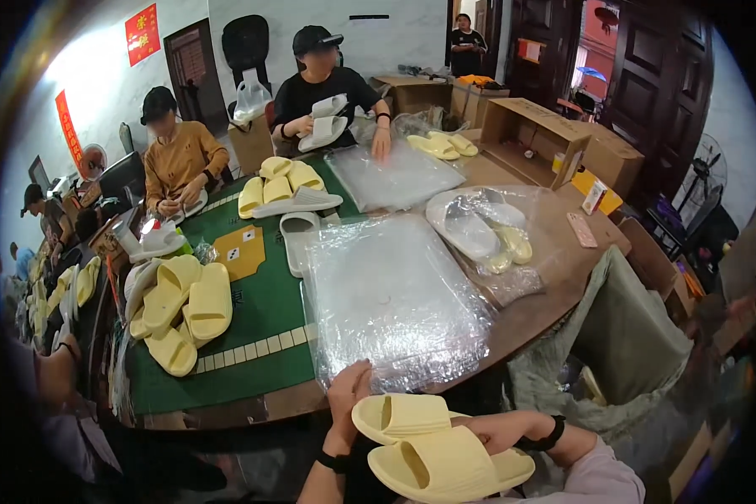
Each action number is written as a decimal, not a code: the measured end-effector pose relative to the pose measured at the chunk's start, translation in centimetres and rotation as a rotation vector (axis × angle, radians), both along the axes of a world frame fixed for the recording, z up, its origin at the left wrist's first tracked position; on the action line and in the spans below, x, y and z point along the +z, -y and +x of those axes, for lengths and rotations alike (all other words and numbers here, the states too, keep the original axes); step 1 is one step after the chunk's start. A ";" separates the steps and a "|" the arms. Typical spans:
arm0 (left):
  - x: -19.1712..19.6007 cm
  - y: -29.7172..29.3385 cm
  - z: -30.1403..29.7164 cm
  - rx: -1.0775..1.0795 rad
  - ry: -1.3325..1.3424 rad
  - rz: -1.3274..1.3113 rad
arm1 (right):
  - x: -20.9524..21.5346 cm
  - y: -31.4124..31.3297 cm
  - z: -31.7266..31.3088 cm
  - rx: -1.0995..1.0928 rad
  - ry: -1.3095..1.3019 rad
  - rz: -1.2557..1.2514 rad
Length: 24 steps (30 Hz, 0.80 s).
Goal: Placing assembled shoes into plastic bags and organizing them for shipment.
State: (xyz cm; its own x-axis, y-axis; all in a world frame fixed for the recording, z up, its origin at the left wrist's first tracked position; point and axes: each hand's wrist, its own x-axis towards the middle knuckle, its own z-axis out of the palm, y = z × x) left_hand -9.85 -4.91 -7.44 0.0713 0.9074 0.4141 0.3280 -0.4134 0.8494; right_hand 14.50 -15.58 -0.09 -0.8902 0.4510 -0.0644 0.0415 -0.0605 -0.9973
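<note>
My right hand (497, 430) grips a pair of pale yellow slide slippers (445, 462) at the near edge of the table; its fingers are partly hidden behind them. Beside these slippers my left hand (349, 393) touches the near edge of a stack of clear plastic bags (391, 294), fingers stretched out along it. The stack lies flat and shiny on the table in front of me. To its upper right, a clear bag (512, 218) holds white slippers (466, 225) and smaller yellow ones (512, 248).
Yellow slippers (206, 302) pile up on the green mat (260, 378) at left, with more (279, 181) farther back. Across the table a co-worker (319, 92) holds grey slippers beside another bag stack (395, 172). An open sack (630, 336) stands at right, below a phone (581, 229).
</note>
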 end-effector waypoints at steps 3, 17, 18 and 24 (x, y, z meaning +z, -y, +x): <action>1.9 0.2 0.4 -0.024 0.224 -0.226 | 1.1 -0.3 0.2 -0.079 0.036 -0.011; 2.7 0.3 0.4 0.036 0.350 -0.343 | 2.9 -2.7 -1.8 -0.467 0.457 0.697; 3.6 0.5 0.8 0.034 0.266 -0.237 | 2.0 -2.7 -1.2 -0.476 0.518 0.860; 4.1 1.1 1.3 -0.030 -0.042 0.141 | -0.5 -2.5 -0.4 -0.486 0.709 1.102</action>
